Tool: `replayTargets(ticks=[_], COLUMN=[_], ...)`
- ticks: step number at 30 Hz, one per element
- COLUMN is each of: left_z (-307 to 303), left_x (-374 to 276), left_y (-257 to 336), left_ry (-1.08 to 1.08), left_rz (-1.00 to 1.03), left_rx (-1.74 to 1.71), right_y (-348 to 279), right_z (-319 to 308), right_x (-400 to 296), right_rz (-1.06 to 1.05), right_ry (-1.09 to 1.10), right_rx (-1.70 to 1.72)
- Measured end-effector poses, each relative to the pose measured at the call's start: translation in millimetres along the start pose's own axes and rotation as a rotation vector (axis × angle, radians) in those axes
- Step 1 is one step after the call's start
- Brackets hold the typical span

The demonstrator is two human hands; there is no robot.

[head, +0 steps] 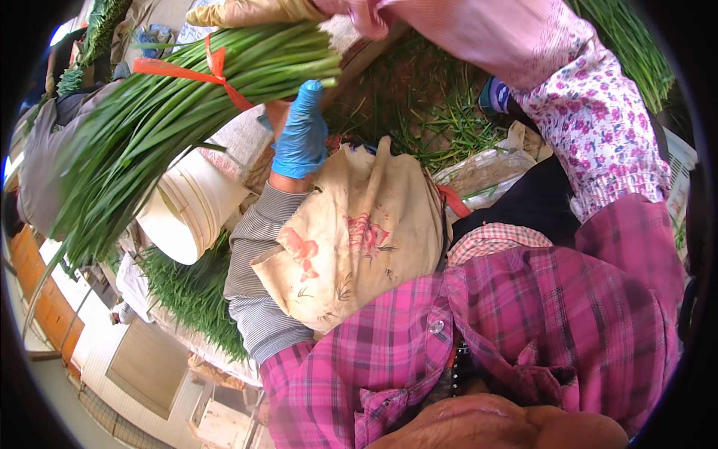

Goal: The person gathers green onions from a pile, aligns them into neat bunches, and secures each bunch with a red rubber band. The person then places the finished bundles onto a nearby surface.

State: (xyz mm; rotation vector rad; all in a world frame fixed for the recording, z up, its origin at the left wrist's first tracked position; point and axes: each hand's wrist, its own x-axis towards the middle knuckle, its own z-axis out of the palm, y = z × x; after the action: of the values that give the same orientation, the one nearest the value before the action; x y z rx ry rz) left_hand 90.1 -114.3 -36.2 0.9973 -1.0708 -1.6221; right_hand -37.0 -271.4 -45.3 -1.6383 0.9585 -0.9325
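Observation:
A bunch of long green leaves, probably garlic chives, is held up at upper left, with an orange-red tie around it near its cut ends. My left hand, in a blue glove, holds it from below; the thumb rests by the cut ends and the other fingers are mostly hidden. Across the upper side of the bunch lies my right hand, in a yellowish glove, its fingers extended and partly cut off by the picture's edge. Whether it grips anything cannot be told. The leaf tips hang down to the left.
Below the bunch, a white plastic bucket lies tilted. More green leaves are piled at left and others at upper right. Loose leaves litter the ground beside a crumpled sack. Another person is partly visible behind the leaves.

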Motion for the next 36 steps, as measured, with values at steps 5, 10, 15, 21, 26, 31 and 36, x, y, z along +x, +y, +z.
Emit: replayTargets(ticks=[5, 10, 15, 21, 26, 31, 36], left_z=[27.6, 18.1, -3.3, -26.1, 10.5, 22.5, 53.6], left_x=[30.6, 12.7, 29.2, 98.7, 106.3, 86.4, 65.2], left_y=[1.1, 37.4, 44.4, 50.0, 55.7, 57.8, 36.8], left_ry=[-0.333, -0.198, 0.294, 0.194, 0.191, 0.164, 0.166], left_rz=[-0.506, -0.351, 0.153, 0.037, 0.180, 0.249, 0.138], left_rx=[-0.390, 0.361, 0.374, 0.310, 0.407, 0.317, 0.273], right_y=[14.3, 27.0, 31.2, 4.1, 0.0, -50.2, -27.4], right_z=[-65.7, -102.1, -105.6, -95.7, -101.2, -41.9, 14.5], right_x=[-17.1, -34.3, -35.4, -39.8, -68.8, -92.5, -107.2], right_rz=[-0.059, -0.093, -0.187, -0.038, -0.106, -0.112, -0.004], right_ry=[-0.013, -0.056, -0.112, -0.314, 0.001, -0.160, -0.074], right_rx=[-0.503, -0.837, -1.009, -0.820, -0.616, -0.920, -1.036])
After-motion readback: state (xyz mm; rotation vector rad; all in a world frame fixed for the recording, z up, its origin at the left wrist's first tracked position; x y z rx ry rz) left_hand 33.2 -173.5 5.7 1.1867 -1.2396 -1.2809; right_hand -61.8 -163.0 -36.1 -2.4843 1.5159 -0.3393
